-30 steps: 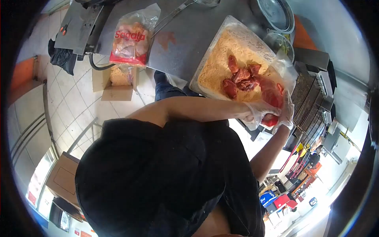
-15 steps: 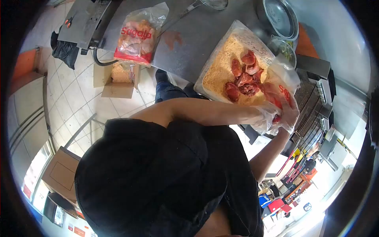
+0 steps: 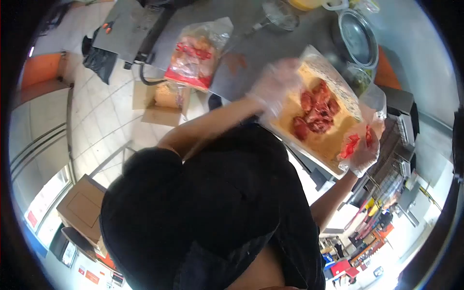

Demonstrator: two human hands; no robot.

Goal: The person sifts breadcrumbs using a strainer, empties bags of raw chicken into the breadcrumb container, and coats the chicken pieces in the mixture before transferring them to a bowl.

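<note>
My left hand (image 3: 276, 88), in a clear plastic glove, is smeared by motion over the left side of the breading tray (image 3: 325, 165); its fingers cannot be made out. Several pieces of raw red meat (image 3: 318, 114) lie together on the orange crumbs inside. At the tray's right corner, my right hand (image 3: 366, 157), gloved too, has its fingers closed round a clear plastic bag (image 3: 376, 102) with red print. Whether meat remains in that bag is unclear.
A filled bag with red print (image 3: 192, 58) sits on the metal table (image 3: 232, 41). Beyond are a whisk-like tool (image 3: 279, 17), a metal bowl (image 3: 358, 38) and a glass bowl (image 3: 358, 77). An open cardboard box (image 3: 162, 117) stands on the floor.
My left hand has left the bag and swung up and left across the tray. My right hand still holds the bag at the tray's right end. More meat lies in the tray than one second ago.
</note>
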